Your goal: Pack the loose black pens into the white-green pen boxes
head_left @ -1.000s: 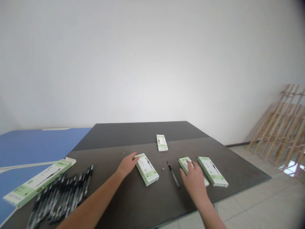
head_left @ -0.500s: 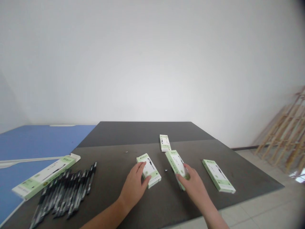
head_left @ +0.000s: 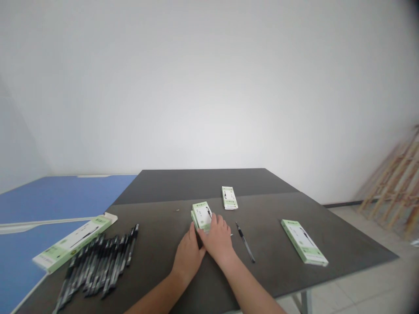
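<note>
Two green-and-white pen boxes (head_left: 203, 214) lie stacked on the dark table (head_left: 157, 226), one on the other. My right hand (head_left: 218, 237) rests on top of the stack's near end, fingers curved over it. My left hand (head_left: 189, 253) presses against the stack's near left side. A single black pen (head_left: 245, 242) lies just right of my right hand. Another box (head_left: 303, 242) lies further right, and a small one (head_left: 229, 197) sits beyond the stack.
A row of several black pens (head_left: 98, 261) lies at the left beside an open long green box (head_left: 73, 242). A blue table (head_left: 49, 196) adjoins on the left. Wooden frames (head_left: 393, 192) lean on the wall at the right, over a tiled floor.
My right hand carried one box leftward and set it on the box under my left hand. The lone pen that the box covered shows again. The camera swung a little.
</note>
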The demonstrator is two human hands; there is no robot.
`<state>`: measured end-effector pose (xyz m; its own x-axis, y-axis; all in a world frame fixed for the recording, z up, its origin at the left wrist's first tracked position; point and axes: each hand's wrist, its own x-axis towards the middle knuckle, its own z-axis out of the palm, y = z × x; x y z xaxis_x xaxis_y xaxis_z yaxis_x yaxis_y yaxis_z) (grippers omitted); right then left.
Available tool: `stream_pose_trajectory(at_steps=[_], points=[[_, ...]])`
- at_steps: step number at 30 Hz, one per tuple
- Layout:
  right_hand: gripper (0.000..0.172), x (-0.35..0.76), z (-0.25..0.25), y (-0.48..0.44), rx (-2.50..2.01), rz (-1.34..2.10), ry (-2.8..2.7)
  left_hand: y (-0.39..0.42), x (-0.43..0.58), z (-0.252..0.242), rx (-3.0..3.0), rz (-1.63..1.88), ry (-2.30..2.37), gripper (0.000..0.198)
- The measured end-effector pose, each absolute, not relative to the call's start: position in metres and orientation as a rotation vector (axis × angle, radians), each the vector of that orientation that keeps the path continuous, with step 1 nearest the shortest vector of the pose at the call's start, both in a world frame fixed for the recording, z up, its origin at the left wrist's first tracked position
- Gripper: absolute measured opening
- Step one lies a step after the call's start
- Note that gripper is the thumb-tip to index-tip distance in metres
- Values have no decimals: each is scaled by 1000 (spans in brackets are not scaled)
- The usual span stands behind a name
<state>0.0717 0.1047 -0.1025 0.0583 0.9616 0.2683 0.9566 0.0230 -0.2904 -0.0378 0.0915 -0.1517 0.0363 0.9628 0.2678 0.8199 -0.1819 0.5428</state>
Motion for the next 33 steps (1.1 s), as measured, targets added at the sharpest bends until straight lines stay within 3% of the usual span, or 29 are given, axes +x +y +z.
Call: stream_pose_trajectory(at_steps=[5, 11, 16, 24, 29, 33], points=[[43, 163, -99, 106, -2182, -163, -1772, 93, -44, -143, 2050, 943, 1807, 68], [48, 299, -115, 94, -2631, -199, -1423, 38, -49, -139, 2146, 1009, 1575, 53], [49, 349, -139, 97, -2766, -30, -1286, 9, -54, -134, 2134, 1046, 1424, 60], [73, 358, -126, 100, -2838, 116, -1078, -4, -84, -137, 2153, 1100, 1452, 57], [72, 302, -93, 96, -2611, 101, -1396, 2, -95, -138, 2063, 1133, 1504, 52], [61, 205, -72, 114, -2258, 197, -1812, 24, -74, -132, 1860, 1101, 1514, 50]])
